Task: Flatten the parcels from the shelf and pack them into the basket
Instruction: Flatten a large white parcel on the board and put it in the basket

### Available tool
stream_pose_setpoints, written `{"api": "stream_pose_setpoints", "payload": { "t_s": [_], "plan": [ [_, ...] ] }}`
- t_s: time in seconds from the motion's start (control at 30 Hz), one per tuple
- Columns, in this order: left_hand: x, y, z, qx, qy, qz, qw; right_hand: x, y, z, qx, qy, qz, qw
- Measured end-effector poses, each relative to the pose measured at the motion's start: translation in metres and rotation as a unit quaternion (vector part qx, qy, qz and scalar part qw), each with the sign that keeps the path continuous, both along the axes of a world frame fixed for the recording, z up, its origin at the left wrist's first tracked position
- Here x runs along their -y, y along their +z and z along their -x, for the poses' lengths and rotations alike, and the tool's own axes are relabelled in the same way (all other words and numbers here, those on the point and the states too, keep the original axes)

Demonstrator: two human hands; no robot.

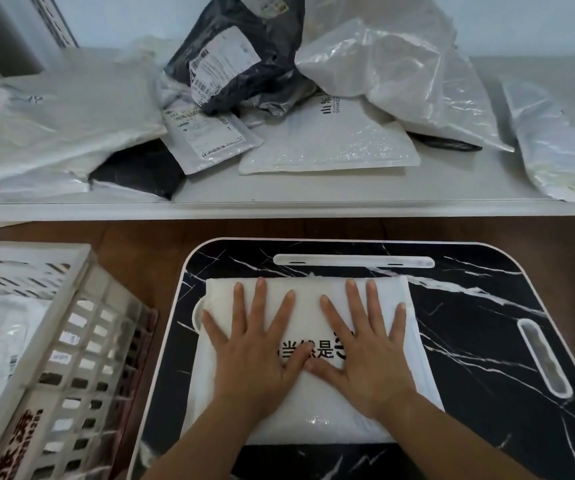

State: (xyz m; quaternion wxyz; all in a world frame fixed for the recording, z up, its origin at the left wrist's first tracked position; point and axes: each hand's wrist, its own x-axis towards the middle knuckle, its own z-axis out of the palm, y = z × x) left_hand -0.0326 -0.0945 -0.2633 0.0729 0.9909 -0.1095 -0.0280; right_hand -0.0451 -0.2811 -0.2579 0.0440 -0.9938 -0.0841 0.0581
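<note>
The desk (487, 341) lies bare along its right edge and far right corner, beside the parcel (314, 393). The basket (71, 341) stands close against the desk's left edge. On the shelf (279, 202), heaped parcels (279, 98) crowd the back, with bare room along its front edge.

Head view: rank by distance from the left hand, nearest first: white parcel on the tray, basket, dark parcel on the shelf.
From the left hand:
1. White parcel: directly under the palm, on the marble tray.
2. Basket: to the left, on the floor.
3. Dark parcel: far ahead, atop the shelf pile.
</note>
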Motion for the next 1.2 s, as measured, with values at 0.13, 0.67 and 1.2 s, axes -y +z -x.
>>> {"api": "stream_pose_setpoints", "payload": {
  "t_s": [0.13,0.67,1.2],
  "plan": [
    [0.000,-0.001,-0.003,-0.016,-0.005,-0.006,1.000,0.000,-0.002,-0.003,0.000,0.002,0.006,1.000],
    [-0.007,0.014,0.001,-0.112,-0.023,-0.057,0.992,-0.007,0.020,-0.006,-0.136,-0.008,0.066,0.989],
    [-0.004,-0.002,0.044,-0.065,-0.002,-0.004,0.998,-0.004,0.012,0.049,-0.110,0.004,0.039,0.993]
  ]
}}
